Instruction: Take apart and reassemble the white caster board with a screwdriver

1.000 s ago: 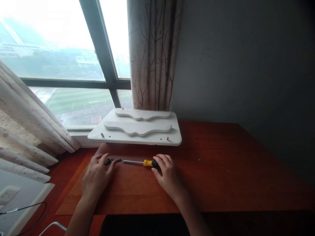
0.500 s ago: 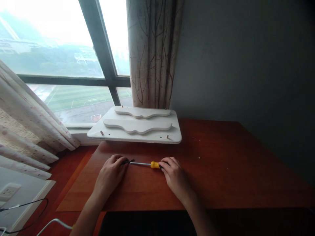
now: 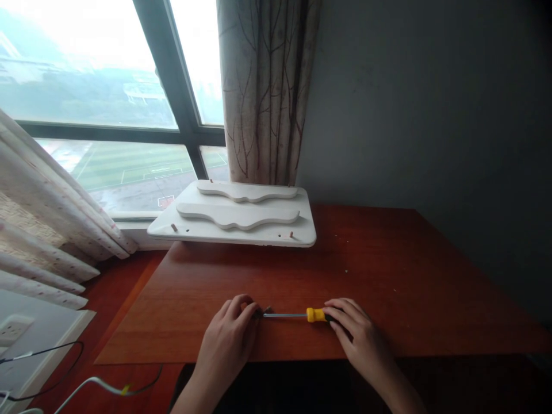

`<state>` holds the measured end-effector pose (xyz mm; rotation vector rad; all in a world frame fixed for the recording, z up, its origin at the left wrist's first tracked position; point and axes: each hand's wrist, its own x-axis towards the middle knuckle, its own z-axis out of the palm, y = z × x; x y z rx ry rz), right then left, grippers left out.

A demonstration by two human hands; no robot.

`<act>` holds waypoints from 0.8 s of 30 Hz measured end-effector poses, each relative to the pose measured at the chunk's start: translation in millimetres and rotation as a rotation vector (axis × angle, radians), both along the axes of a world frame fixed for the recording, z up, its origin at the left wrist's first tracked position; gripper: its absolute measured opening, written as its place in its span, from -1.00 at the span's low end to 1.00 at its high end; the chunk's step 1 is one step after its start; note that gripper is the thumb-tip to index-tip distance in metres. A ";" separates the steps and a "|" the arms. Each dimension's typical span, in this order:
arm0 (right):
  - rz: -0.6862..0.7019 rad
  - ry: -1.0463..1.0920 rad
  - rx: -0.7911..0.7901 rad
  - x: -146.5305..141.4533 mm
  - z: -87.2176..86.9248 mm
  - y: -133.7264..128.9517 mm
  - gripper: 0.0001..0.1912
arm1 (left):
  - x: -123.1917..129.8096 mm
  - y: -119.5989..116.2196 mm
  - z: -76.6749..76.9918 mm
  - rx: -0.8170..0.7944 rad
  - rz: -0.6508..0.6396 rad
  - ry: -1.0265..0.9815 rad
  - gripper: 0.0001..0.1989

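Note:
A screwdriver [image 3: 317, 314] with a yellow and black handle lies level just above or on the reddish-brown table [image 3: 241, 270]. My right hand [image 3: 360, 330] is closed round its handle, and the metal shaft points left. At the shaft's tip my left hand [image 3: 230, 330] pinches a few small dark pieces [image 3: 266, 311], which look like screws but are mostly covered by the fingers. Whether the tip touches them I cannot tell. Behind both hands rests a white board [image 3: 233, 236] with pegs and holes, two wavy white pieces [image 3: 237, 215] lying across it.
Small light specks [image 3: 346, 271] dot the table's right half. A window [image 3: 107, 172] and a patterned curtain [image 3: 263, 98] stand behind the board, with a grey wall [image 3: 409, 103] to the right. Cables [image 3: 99, 382] run at the lower left by a wall socket [image 3: 15, 330].
Both hands have moved right and nearer to me, carrying the screwdriver and the small dark pieces along. The board stays in place; the view has shifted slightly.

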<state>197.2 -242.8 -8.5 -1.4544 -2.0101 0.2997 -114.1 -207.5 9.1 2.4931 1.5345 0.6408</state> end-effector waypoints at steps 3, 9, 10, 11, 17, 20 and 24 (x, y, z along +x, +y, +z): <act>-0.025 -0.017 -0.015 1.4 1.8 -3.5 -0.62 | 5.6 -6.2 -0.5 0.008 0.014 -0.001 -0.78; -0.043 -0.065 -0.008 -6.0 2.4 -0.1 -0.57 | 0.8 -4.8 -3.6 0.010 0.021 -0.062 -0.71; -0.047 -0.068 -0.004 -6.2 2.5 0.5 -0.58 | -0.7 -4.6 -3.8 0.012 0.022 -0.074 -0.71; -0.050 -0.071 -0.001 -6.1 2.7 0.8 -0.59 | -2.3 -4.6 -3.8 0.013 0.024 -0.085 -0.70; -0.054 -0.067 -0.011 -1.1 6.3 2.8 -0.61 | -18.6 1.8 1.9 -0.004 0.024 -0.133 -0.67; -0.069 -0.057 -0.009 1.4 9.1 9.1 -0.62 | -33.8 15.7 6.8 0.029 0.068 -0.133 -0.65; -0.080 -0.047 0.023 2.4 19.7 32.6 -0.62 | -59.6 44.9 18.0 0.152 0.193 -0.120 -0.65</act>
